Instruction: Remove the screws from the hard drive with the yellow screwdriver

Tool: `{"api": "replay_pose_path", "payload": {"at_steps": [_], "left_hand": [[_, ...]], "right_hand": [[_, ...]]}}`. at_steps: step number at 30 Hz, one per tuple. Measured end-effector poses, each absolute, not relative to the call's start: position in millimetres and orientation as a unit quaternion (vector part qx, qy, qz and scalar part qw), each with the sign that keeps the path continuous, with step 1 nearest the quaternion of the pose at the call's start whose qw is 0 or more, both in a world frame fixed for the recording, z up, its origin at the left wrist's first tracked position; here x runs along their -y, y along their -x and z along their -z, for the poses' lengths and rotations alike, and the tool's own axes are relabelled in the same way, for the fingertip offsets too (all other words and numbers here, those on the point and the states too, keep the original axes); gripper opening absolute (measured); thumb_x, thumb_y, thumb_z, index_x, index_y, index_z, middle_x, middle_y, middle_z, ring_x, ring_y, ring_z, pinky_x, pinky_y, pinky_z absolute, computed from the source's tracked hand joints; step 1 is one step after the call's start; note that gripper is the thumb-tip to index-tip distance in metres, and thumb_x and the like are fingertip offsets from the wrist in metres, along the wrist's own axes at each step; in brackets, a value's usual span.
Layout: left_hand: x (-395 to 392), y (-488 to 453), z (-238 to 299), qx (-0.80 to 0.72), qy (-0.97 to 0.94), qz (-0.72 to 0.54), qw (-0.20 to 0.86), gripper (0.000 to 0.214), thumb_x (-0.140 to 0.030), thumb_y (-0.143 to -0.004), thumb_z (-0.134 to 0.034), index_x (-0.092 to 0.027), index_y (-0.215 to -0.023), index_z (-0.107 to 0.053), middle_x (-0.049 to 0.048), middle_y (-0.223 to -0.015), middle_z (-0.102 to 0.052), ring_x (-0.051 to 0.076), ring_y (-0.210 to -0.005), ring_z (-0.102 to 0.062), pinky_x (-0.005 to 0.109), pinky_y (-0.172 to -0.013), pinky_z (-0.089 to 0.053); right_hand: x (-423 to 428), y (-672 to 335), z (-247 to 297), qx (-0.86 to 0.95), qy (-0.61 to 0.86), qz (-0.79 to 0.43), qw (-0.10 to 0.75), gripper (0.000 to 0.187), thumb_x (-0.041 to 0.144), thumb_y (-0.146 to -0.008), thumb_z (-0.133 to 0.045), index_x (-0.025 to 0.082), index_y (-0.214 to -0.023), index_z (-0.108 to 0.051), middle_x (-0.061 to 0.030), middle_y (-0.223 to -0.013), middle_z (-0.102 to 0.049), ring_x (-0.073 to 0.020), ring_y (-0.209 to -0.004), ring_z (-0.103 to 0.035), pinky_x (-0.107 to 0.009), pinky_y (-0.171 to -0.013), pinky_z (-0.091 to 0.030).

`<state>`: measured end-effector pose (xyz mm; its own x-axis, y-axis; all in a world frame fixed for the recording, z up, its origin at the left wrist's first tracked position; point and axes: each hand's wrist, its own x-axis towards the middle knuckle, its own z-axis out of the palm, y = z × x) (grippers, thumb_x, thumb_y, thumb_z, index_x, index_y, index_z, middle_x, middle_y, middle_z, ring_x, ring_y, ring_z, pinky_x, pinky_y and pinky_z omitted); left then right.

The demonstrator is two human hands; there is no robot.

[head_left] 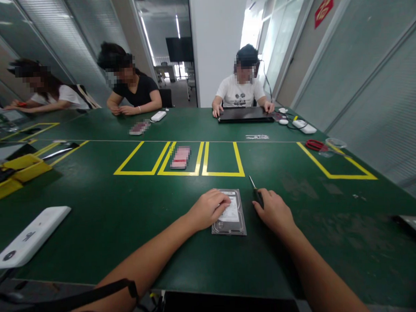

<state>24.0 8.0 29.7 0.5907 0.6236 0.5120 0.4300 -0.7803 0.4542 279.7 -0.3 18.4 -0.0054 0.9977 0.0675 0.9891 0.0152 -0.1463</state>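
Observation:
A silver hard drive (235, 224) with a white label lies flat on the green table in front of me. My left hand (210, 209) rests on its left side, fingers curled over the edge and part of the label. To the right of the drive, my right hand (274, 210) is closed around the dark handle of a screwdriver (252, 183). Its thin metal shaft points forward and a little left, apart from the drive.
Yellow tape outlines (225, 174) mark the table, one around a pink phone-like object (181, 158). Yellow bins (31, 169) and a white power bank (33, 236) are at left. Red-handled scissors (315, 145) lie at right. Across sit several people, one holding a dark flat panel (245, 114).

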Motion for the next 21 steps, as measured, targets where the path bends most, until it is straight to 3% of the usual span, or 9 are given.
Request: {"api": "replay_pose_path", "payload": {"at_steps": [10,21], "left_hand": [[-28.4,-45.3,-37.0,-0.253,-0.950,-0.173,0.064,0.011,-0.024,-0.097,-0.056,-0.017,-0.093,-0.063,0.0052,-0.094,-0.067,0.021,-0.088,-0.059,0.033,-0.084,-0.047],[-42.5,-74.4,-39.1,-0.257,-0.961,-0.074,0.065,0.009,-0.026,-0.094,-0.064,-0.020,-0.092,-0.070,0.0044,-0.094,-0.067,0.021,-0.092,-0.059,0.031,-0.084,-0.046]], "right_hand": [[2.7,-277.6,-26.6,0.705,0.707,-0.047,0.038,0.037,0.038,-0.097,-0.052,0.020,-0.129,-0.052,-0.0118,-0.113,-0.060,-0.0267,-0.099,-0.063,-0.032,-0.073,-0.046],[3.1,-276.0,-27.8,0.703,0.710,-0.035,0.019,0.038,0.038,-0.097,-0.054,0.021,-0.132,-0.050,-0.0103,-0.115,-0.060,-0.0238,-0.102,-0.063,-0.030,-0.075,-0.046]]}}
